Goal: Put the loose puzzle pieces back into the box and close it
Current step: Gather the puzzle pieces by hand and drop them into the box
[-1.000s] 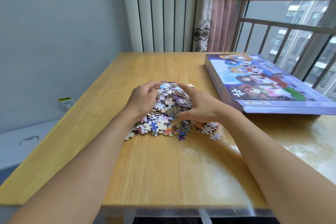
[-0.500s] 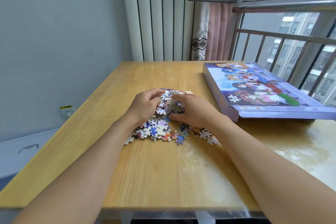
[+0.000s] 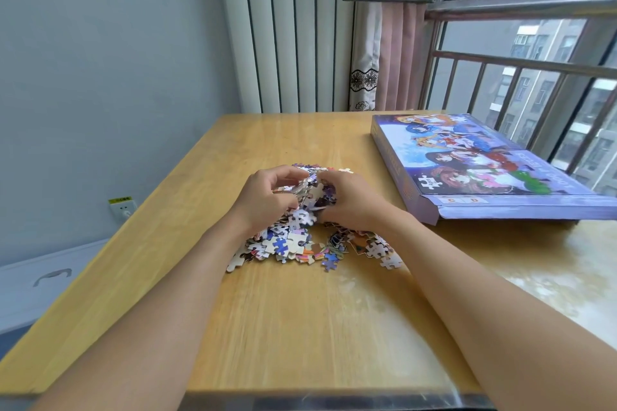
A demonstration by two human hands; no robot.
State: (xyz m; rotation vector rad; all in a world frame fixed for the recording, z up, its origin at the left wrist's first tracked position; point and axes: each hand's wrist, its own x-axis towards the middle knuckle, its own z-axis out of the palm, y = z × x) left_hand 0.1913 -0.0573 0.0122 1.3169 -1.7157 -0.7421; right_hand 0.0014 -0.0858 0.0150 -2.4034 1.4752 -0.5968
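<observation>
Cardboard puzzle pieces lie heaped under both hands; the left hand and right hand curl round a scooped handful. Next (my guess) comes carrying it rightward to the box, which looks lidded.

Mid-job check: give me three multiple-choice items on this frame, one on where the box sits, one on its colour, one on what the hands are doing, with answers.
1. Where is the puzzle box relative to the pile of puzzle pieces?
A. To its right, near the window
B. To its left
C. Under it

2. What colour are the box's sides?
A. Red
B. Purple
C. Green

3. What are the left hand and right hand doing?
A. Resting flat on bare table
B. Lifting the box
C. Cupping pieces between them

Answers: 1 A, the box lies by the railing. 2 B, its edges show purple. 3 C, curled fingers press a clump from both sides.
</observation>
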